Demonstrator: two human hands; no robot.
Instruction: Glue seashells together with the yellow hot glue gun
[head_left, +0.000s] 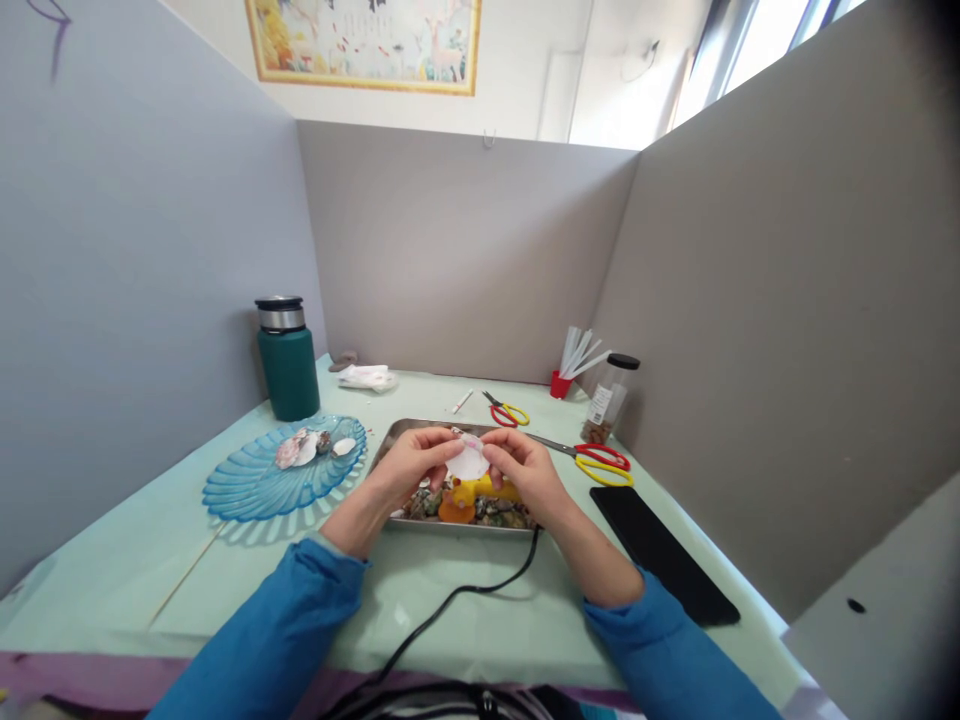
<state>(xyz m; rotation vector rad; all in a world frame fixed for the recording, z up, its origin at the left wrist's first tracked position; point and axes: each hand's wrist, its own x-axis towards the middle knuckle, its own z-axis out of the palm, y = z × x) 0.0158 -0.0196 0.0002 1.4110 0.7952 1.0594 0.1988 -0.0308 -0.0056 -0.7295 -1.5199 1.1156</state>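
Observation:
Both my hands meet over a metal tray (393, 447) and hold one pale scallop shell (467, 463) between them. My left hand (409, 467) pinches the shell's left edge, fingers closed. My right hand (521, 468) grips its right edge, fingers closed too. Under the shell, in the tray, lie several small dark shells and stones (427, 502), an orange piece (456, 511) and a yellow tool (487, 489) whose black cord (450, 605) runs toward me.
A blue shell-shaped glass plate (255, 490) with a few shells lies left, behind it a green flask (288, 360). Right of the tray are large scissors (600, 462), small scissors (507, 410), a jar (609, 398), a red cup of sticks (561, 382) and a black phone (660, 552). Grey partitions enclose the desk.

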